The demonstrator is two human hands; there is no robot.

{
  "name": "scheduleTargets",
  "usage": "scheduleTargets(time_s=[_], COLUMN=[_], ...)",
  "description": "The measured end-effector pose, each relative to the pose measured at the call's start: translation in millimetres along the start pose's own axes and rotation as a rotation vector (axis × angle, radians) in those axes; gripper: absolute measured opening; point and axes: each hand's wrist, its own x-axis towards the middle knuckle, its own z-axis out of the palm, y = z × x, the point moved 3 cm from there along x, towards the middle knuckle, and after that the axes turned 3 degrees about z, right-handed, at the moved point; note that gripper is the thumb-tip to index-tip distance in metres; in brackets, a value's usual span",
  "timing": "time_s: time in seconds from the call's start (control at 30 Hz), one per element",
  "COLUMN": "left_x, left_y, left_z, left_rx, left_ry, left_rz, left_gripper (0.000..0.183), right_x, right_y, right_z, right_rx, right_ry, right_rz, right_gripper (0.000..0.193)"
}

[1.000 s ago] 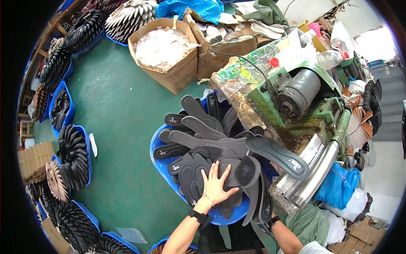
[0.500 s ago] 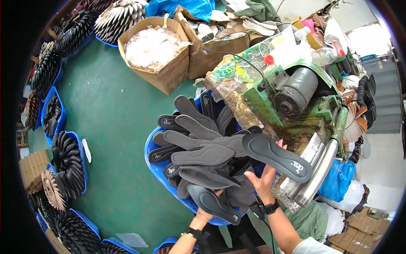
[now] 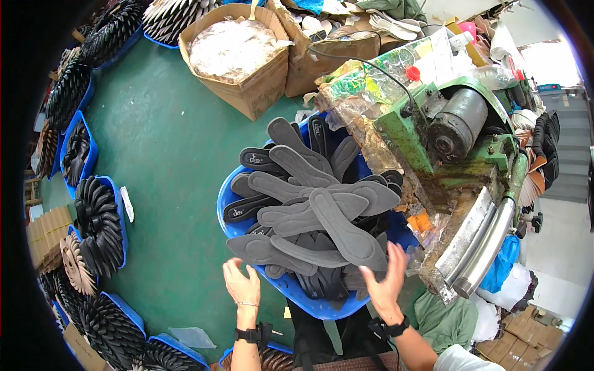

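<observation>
A heap of dark grey and black shoe insoles (image 3: 337, 229) fills a blue tub (image 3: 224, 207) in front of me. One grey insole lies slantwise on top, its wide end close to my right hand (image 3: 387, 281). That hand is open at the tub's right front, thumb apart from the fingers, holding nothing. My left hand (image 3: 242, 283) is open and empty beside the tub's left front rim. Nearest to it is a grey insole (image 3: 271, 252) reaching over that rim. Lower insoles in the heap are hidden.
Right of the tub stands a green machine with a dark motor (image 3: 458, 123) and a shiny metal roller (image 3: 489, 250). A cardboard box (image 3: 253, 93) with a plastic-wrapped load stands behind. Blue trays of insoles (image 3: 114, 216) line the left side above the green floor.
Each hand held an insole; both have let go. Those insoles now lie on the heap, grey side up. My left hand has moved left, out of the tub. The view has shifted slightly.
</observation>
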Motion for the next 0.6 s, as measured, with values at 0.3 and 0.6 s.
scheduleTargets(time_s=[0.3,0.6], left_x=[-7.5,-41.6], left_y=[-39.4,-27.1], left_z=[56.9,16.9], left_rx=[-0.670,-0.931], left_ry=[-0.270,-0.492], left_rz=[-0.403,-0.598], left_gripper=[0.049,0.043], right_x=[-146.5,-176.3], right_y=[218.4,329.9], right_z=[64.0,99.3], right_rx=[0.936,0.855], right_ry=[0.042,-0.393], right_rz=[1.302,0.936], right_gripper=[0.037,0.034])
